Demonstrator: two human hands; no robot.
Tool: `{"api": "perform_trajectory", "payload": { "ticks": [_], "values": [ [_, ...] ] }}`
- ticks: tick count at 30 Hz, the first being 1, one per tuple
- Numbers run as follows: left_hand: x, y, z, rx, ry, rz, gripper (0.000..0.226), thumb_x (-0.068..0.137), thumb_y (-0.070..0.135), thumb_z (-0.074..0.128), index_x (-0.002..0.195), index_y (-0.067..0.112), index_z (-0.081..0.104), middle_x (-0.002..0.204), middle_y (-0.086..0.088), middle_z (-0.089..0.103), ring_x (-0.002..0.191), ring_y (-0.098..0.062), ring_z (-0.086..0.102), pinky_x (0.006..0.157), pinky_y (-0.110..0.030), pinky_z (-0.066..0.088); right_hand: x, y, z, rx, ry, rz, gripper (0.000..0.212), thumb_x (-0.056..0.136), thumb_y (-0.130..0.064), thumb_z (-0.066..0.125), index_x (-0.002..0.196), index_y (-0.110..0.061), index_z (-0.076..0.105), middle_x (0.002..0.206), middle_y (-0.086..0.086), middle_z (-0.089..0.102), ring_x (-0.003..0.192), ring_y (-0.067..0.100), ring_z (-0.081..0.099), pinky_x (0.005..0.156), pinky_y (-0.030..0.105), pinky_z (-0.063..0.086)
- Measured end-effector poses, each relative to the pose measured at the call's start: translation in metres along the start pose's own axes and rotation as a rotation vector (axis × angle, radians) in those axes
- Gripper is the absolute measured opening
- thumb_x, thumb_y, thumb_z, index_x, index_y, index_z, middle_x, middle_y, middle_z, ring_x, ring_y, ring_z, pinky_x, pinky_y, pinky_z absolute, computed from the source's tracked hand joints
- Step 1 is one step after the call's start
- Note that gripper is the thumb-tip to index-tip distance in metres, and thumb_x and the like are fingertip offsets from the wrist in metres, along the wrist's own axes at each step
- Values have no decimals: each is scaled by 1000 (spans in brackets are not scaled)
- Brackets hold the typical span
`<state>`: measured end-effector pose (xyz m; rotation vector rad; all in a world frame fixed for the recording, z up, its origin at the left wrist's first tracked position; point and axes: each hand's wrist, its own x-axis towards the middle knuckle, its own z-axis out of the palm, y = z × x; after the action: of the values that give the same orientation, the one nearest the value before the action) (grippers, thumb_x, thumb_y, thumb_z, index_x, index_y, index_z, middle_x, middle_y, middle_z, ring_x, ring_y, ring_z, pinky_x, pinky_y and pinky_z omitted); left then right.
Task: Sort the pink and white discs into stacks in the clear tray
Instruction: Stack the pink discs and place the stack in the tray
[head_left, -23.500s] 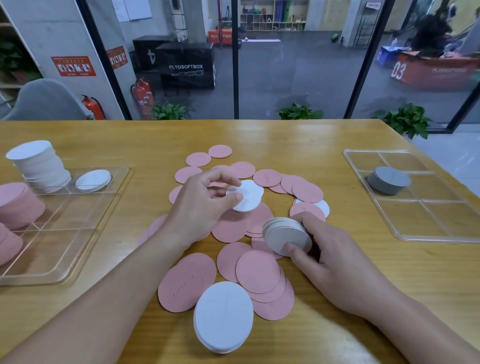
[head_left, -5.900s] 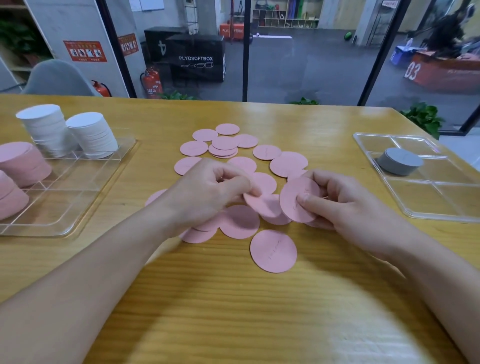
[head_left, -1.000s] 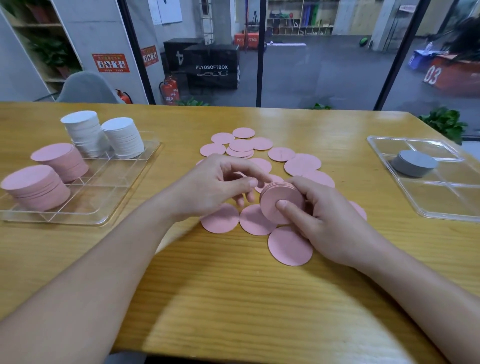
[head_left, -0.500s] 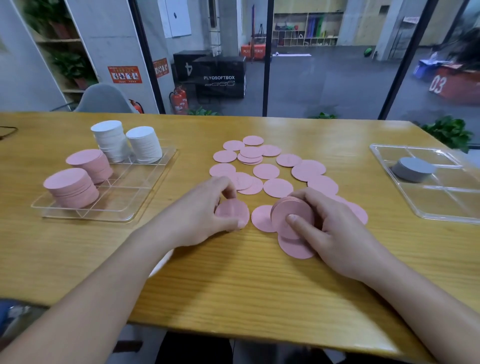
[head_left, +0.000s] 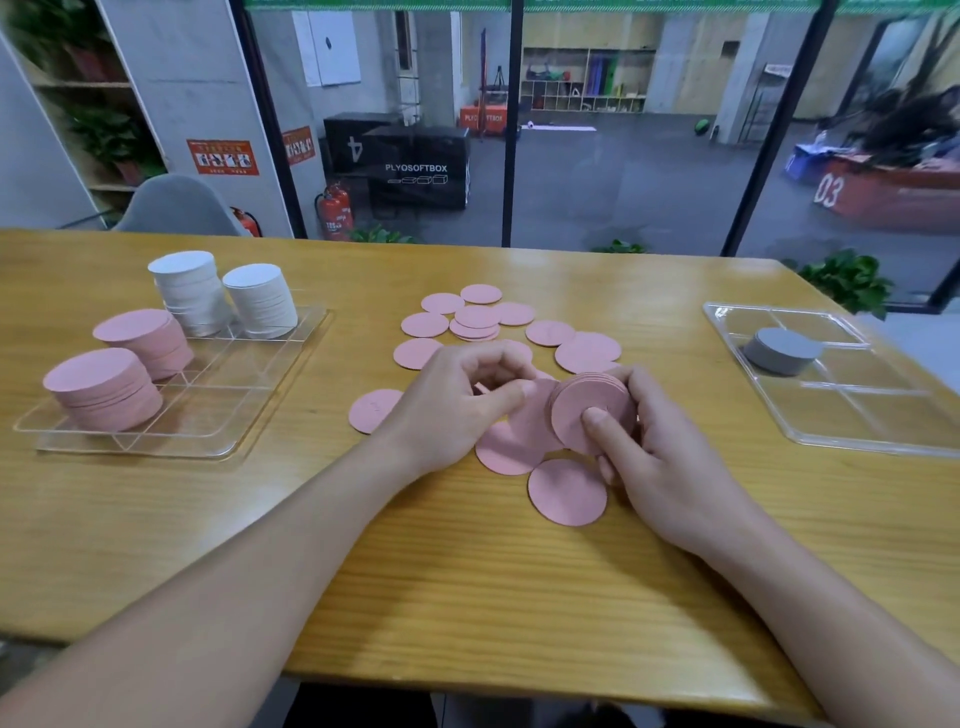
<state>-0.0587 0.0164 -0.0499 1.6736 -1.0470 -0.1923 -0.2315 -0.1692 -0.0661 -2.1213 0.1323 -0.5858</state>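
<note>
Now, R hand (head_left: 670, 457) clamps tilted pink stack (head_left: 582, 410), L hand (head_left: 457, 405) pinches pink disc (head_left: 535, 415)

"PLYOSOFTBOX" on black box (head_left: 415, 169); "03" on red box (head_left: 883, 200).

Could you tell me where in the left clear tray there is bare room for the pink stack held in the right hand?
The left clear tray has bare compartments along its right side, nearer than the white stacks. Its left side is crowded with pink stacks.

We note a grey disc stack (head_left: 782, 351) in a second tray (head_left: 852, 415) on the worktop (head_left: 467, 597); fire extinguisher (head_left: 335, 210) behind glass.
</note>
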Motion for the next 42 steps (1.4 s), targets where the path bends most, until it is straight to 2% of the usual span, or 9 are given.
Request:
{"api": "perform_trajectory", "payload": {
  "ticks": [3, 6, 10, 19, 29, 33, 36, 39, 42],
  "values": [
    [6, 3, 10, -70, -15, 9, 9, 104, 3, 72, 104, 9, 79, 94, -6, 81, 83, -14, 69, 78, -39, 52, 2, 2, -2, -29, 29, 11, 18, 111, -25, 58, 123, -38, 55, 72, -5, 67, 62, 15, 62, 68, 31, 44],
    [6, 3, 14, -126, -95, 16, 18, 107, -2, 64, 111, 6, 80, 103, -10, 81, 87, -25, 71, 72, -34, 55, 4, 6, -5, -55, -14, -1, 26, 110, -26, 61, 131, -41, 56, 80, -12, 67, 64, 18, 64, 69, 39, 48],
    [0, 1, 7, -130, -156, 21, 33, 105, -11, 58, 118, 7, 83, 108, -13, 82, 91, -18, 73, 83, -32, 60, 4, 9, -8, -191, -80, -53, 7, 108, -30, 63, 113, -26, 65, 84, -4, 66, 74, 22, 59, 71, 54, 52],
    [-11, -14, -19, 494, -286, -82, 31, 91, 47, 87, 121, 41, 79, 115, 20, 60, 103, -4, 60, 93, -27, 52, 4, 11, -9, -374, -91, -57, 9, 107, -31, 61, 110, -33, 54, 86, -18, 63, 82, 6, 58, 71, 40, 47],
    [-10, -12, -16, 253, -124, -151, 33, 86, 19, 91, 109, 35, 74, 108, 11, 71, 69, -11, 50, 75, -41, 54, 3, 13, -9, -347, -71, -49, 12, 107, -30, 62, 118, -30, 57, 91, -14, 66, 84, 10, 58, 76, 44, 49],
    [-8, -11, -18, 85, 28, -138, 13, 97, 15, 83, 104, 25, 84, 101, 9, 80, 79, -25, 66, 81, -34, 56, 3, 13, -12, -275, -24, -34, 10, 108, -29, 64, 117, -31, 62, 90, -8, 69, 80, 15, 60, 78, 42, 51],
    [-8, -6, -17, -41, 103, -136, 10, 104, 18, 76, 100, 13, 83, 95, 1, 82, 80, -15, 71, 75, -24, 57, 4, 10, -14, -210, -3, -40, 8, 107, -27, 64, 115, -30, 65, 93, -9, 70, 83, 17, 63, 78, 42, 53],
    [-9, -4, -16, -79, 119, -135, 18, 103, 20, 79, 93, 5, 82, 101, -11, 83, 99, -29, 78, 94, -36, 65, 5, 10, -16, -146, -6, -25, 7, 107, -27, 64, 114, -29, 66, 93, -10, 71, 77, 14, 63, 69, 39, 50],
    [-12, -3, -15, -39, 69, -142, 14, 91, 5, 88, 102, 11, 81, 109, -2, 83, 95, -22, 80, 88, -30, 61, 5, 12, -16, -115, -44, 8, 3, 108, -29, 64, 109, -27, 66, 87, -7, 71, 65, 11, 55, 65, 33, 42]
  ]
}}
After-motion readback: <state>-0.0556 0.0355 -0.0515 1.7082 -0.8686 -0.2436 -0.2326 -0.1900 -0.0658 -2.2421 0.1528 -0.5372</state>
